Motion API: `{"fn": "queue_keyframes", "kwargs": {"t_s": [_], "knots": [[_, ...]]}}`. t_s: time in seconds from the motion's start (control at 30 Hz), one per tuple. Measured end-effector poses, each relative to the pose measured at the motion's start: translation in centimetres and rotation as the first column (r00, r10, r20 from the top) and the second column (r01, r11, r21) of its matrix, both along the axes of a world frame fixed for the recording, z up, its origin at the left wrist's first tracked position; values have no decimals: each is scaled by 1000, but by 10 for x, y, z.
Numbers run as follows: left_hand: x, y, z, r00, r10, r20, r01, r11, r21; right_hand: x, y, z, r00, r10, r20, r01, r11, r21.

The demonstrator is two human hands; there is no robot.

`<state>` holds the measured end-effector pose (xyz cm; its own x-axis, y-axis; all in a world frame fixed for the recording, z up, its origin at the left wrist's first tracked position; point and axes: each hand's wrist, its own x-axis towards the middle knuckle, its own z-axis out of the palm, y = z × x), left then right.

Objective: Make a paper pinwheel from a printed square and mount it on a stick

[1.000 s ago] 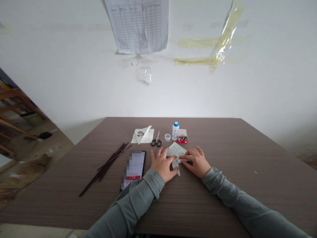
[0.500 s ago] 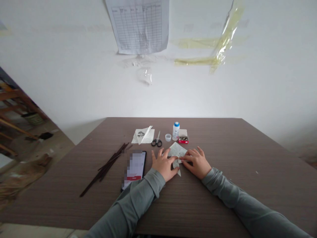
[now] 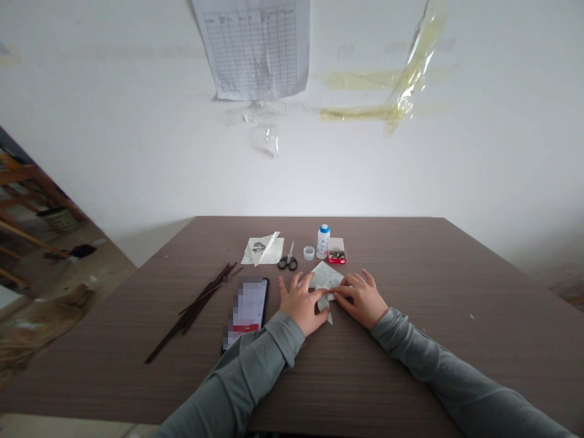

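Observation:
A folded piece of printed paper [image 3: 325, 274] lies on the table between my hands, with a narrow pointed tail toward me. My left hand [image 3: 301, 304] presses on its left side, index finger and thumb on the paper, the other fingers spread. On the right edge, the thumb and index finger of my right hand [image 3: 362, 300] pinch the paper near its middle, where the two hands' fingertips meet. Those fingertips hide part of the fold. My left forearm passes over the lower end of a phone [image 3: 250, 307].
Beyond the hands stand scissors [image 3: 288, 260], a small clear cup [image 3: 309, 252], a blue-capped white bottle [image 3: 323, 242] and a red box [image 3: 336, 257] of small metal pieces. Other folded paper [image 3: 272, 251] lies at back left. Dark thin sticks [image 3: 196, 309] lie left of the phone.
Both hands keep almost the same position on the paper. The whole view has shifted very slightly; nothing has been picked up or let go.

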<state>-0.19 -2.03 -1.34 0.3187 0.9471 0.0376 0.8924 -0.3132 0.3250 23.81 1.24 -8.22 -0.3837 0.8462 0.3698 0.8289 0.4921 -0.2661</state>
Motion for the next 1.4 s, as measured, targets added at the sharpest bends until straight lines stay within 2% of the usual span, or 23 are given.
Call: {"fn": "queue_keyframes", "kwargs": {"t_s": [0.27, 0.6, 0.97, 1.23, 1.4], "knots": [[0, 1, 8, 999, 4, -45, -6, 999, -52, 1, 0, 0, 1000, -8, -29, 7, 999, -31], [-2, 1, 1, 998, 17, -56, -18, 1000, -18, -2, -1, 2, 1000, -9, 13, 9, 1000, 28], [-2, 3, 10, 997, 11, -72, -15, 998, -60, 2, 0, -3, 998, 11, -60, -10, 1000, 5], [-1, 2, 7, 998, 17, -53, -20, 999, -50, -2, 0, -5, 999, -34, 32, 33, 999, 15], [-2, 5, 3, 1000, 5, -29, -7, 999, -48, 2, 2, -11, 999, -8, 53, 7, 1000, 22]]}}
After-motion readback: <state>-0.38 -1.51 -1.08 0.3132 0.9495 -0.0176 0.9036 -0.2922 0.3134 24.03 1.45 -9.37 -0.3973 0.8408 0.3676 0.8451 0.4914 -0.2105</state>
